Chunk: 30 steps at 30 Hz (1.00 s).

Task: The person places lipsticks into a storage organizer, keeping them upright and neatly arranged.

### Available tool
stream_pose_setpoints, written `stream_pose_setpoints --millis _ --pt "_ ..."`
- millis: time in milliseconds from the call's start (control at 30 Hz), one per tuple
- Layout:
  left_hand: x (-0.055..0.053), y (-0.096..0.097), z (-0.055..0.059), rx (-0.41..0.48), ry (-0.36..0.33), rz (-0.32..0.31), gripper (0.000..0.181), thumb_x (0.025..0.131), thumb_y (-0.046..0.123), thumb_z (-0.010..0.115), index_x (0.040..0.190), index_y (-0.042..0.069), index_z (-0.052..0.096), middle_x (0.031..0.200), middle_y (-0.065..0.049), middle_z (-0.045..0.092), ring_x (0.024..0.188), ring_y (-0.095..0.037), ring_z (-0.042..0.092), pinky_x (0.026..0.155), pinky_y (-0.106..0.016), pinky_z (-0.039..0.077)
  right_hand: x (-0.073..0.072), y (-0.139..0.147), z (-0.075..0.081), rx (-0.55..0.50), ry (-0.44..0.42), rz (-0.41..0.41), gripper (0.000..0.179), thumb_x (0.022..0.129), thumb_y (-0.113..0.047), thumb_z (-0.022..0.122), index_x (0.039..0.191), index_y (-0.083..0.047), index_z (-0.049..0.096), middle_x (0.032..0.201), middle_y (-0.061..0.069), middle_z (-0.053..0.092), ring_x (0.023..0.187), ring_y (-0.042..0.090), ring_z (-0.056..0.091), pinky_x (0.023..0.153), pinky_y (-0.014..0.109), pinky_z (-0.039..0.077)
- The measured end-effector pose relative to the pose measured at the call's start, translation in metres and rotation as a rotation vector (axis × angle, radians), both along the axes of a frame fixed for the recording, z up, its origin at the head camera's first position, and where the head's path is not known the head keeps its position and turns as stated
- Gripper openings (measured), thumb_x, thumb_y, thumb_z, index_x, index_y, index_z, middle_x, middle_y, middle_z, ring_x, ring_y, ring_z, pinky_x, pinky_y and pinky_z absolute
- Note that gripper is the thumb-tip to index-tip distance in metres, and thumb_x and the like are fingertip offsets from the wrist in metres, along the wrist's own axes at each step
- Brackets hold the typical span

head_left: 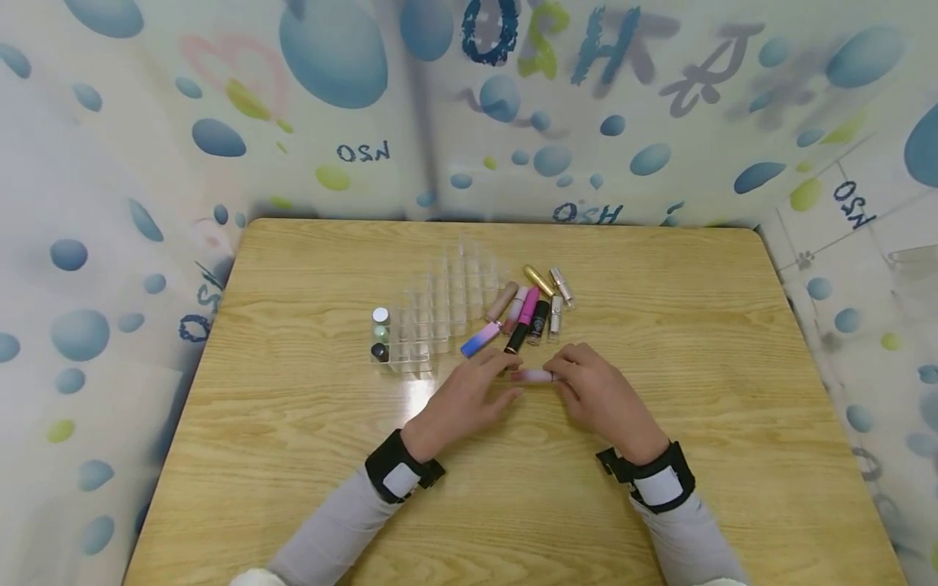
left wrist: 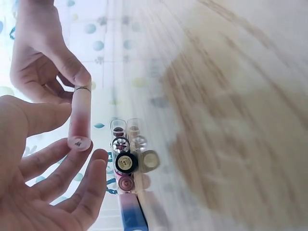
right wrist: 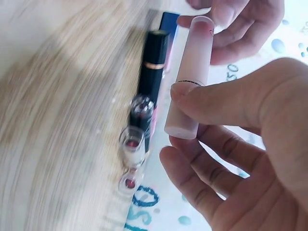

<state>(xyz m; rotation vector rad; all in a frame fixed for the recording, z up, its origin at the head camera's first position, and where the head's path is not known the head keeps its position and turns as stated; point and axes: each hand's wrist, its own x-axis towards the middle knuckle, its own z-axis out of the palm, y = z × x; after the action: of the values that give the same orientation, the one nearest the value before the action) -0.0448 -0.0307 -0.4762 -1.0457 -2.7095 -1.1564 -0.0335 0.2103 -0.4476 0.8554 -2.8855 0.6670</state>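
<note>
A frosted pink lip gloss tube (right wrist: 195, 62) spans the gap between the two hands above the table. My right hand (head_left: 601, 399) pinches its pale cap end between thumb and fingers. At the other, rosier end, my left hand (head_left: 469, 397) has its fingers spread, relaxed, with the thumb and fingertips right around the tube's tip. Just beyond the hands lies a group of lipsticks, among them a blue-to-pink tube (head_left: 480, 338), a magenta and black one (head_left: 528, 308), a black one (head_left: 538, 321) and a gold one (head_left: 538, 280).
A clear stepped lipstick organizer (head_left: 440, 305) stands left of the group. Its left end holds a white-capped bottle (head_left: 380, 317), a green one (head_left: 381, 333) and a black one (head_left: 379, 352). All stand on a wooden table (head_left: 293, 456), with a patterned wall covering (head_left: 513, 146) behind.
</note>
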Motion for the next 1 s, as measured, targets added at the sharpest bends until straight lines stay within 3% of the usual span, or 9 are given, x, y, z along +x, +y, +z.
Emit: stream_pose_setpoints --millis 200,467,800,1000 --pt "0.001 0.002 -0.002 0.002 0.019 -0.008 0.031 0.094 0.02 0.075 0.121 0.005 0.069 0.112 -0.002 0.07 0.1 -0.01 0.064 0.089 -0.023 0.055 0.002 -0.009 0.001 -0.048 0.006 0.047 0.015 0.09 -0.004 0.075 0.105 -0.006 0.078 0.106 0.003 0.068 0.099 0.016 0.063 0.081 0.033 0.059" --pt "0.003 0.0 0.0 -0.008 0.019 0.002 0.022 0.094 0.018 0.075 0.113 0.008 0.072 0.106 -0.001 0.07 0.095 -0.01 0.063 0.084 -0.025 0.056 0.001 -0.013 -0.001 -0.079 -0.05 0.059 0.016 0.09 -0.006 0.076 0.106 -0.01 0.078 0.108 -0.001 0.069 0.102 0.013 0.063 0.087 0.032 0.059" --pt "0.002 0.001 0.0 -0.048 -0.019 0.005 0.023 0.095 0.02 0.073 0.115 0.01 0.073 0.106 0.001 0.071 0.091 -0.008 0.064 0.079 -0.023 0.057 0.0 -0.008 -0.004 -0.279 -0.156 0.059 0.014 0.092 -0.007 0.075 0.105 -0.011 0.077 0.106 -0.004 0.069 0.095 0.009 0.066 0.08 0.032 0.06" --pt "0.002 0.002 0.0 -0.067 -0.033 -0.002 0.024 0.097 0.02 0.072 0.118 0.01 0.073 0.107 0.001 0.072 0.09 -0.007 0.065 0.077 -0.023 0.057 0.0 -0.009 -0.002 -0.334 -0.135 0.065 0.013 0.09 -0.004 0.077 0.102 -0.009 0.077 0.107 -0.005 0.069 0.097 0.009 0.067 0.081 0.032 0.06"
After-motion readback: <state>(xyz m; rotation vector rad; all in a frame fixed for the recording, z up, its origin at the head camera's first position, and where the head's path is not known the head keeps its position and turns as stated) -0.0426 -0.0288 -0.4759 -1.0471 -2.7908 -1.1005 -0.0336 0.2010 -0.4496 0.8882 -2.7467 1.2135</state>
